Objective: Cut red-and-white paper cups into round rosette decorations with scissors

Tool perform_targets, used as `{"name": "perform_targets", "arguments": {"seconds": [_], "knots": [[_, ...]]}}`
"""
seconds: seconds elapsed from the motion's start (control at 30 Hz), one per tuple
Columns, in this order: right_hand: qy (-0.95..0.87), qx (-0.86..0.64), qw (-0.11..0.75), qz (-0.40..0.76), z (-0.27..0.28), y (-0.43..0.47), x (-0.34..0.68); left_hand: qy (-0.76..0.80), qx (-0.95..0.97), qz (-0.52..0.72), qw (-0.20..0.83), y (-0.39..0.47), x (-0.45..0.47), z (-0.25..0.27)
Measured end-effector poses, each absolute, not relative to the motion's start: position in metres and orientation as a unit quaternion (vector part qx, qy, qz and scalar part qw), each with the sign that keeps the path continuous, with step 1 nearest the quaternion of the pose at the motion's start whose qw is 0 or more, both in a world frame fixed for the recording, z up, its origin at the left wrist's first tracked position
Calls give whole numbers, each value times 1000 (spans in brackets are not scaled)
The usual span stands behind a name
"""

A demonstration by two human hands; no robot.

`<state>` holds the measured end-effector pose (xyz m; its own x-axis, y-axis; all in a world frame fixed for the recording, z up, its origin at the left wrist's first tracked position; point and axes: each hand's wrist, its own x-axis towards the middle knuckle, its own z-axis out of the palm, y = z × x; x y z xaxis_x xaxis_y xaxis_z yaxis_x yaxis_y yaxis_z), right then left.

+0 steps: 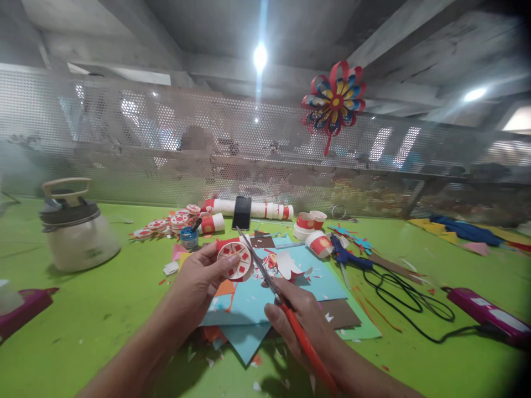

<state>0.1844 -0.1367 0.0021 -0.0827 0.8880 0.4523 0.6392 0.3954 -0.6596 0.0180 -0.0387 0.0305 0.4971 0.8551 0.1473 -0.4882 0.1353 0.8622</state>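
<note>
Scissors [292, 318] in right grip [305, 307] slant just beside the edge of a disc [241, 270] left grip [203, 272] pinches.

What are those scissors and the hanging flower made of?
Scissors: the blades look like metal, grey with a slight sheen; the orange-red handle is probably smooth plastic, evenly coloured.

Hanging flower: likely coloured paper or card, seen in its thin looped strips.

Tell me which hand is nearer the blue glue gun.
Right. The right hand, holding scissors, is left of the glue gun and nearer the camera; the left hand is farther left.
</note>
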Motion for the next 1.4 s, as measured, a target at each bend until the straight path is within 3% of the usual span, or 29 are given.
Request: {"name": "perform_targets", "arguments": {"seconds": [1.4], "knots": [[-757,-529,372,101,-7,-144,206,198,589,339,706,-18,1,24]]}}
